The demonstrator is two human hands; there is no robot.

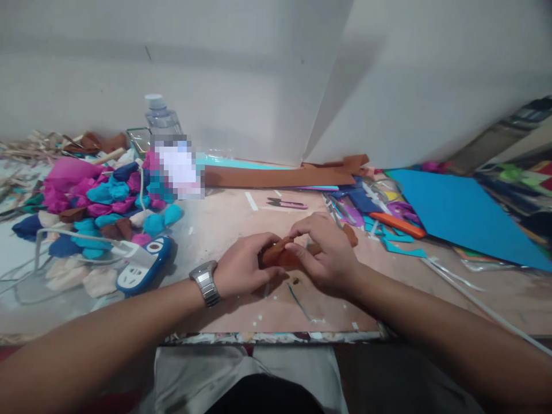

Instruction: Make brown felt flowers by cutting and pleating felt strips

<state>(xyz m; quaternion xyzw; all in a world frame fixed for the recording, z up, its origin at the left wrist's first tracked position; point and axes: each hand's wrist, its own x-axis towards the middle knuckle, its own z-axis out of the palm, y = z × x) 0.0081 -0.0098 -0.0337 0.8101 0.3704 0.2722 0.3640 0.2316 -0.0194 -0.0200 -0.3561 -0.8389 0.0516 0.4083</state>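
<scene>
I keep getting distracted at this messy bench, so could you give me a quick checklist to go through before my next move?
1. Both hands on the brown piece: ok; the left hand and right hand both hold it.
2. Pink-handled snips clear of the fingers: ok; they lie beyond the hands.
3. Blade of the orange-handled tool covered: cannot tell; it lies among scraps.
4. Bottle capped: ok; the white cap is on.
5. Surface near you free of bits: not ok; a thin dark strand and small white specks lie there.
</scene>
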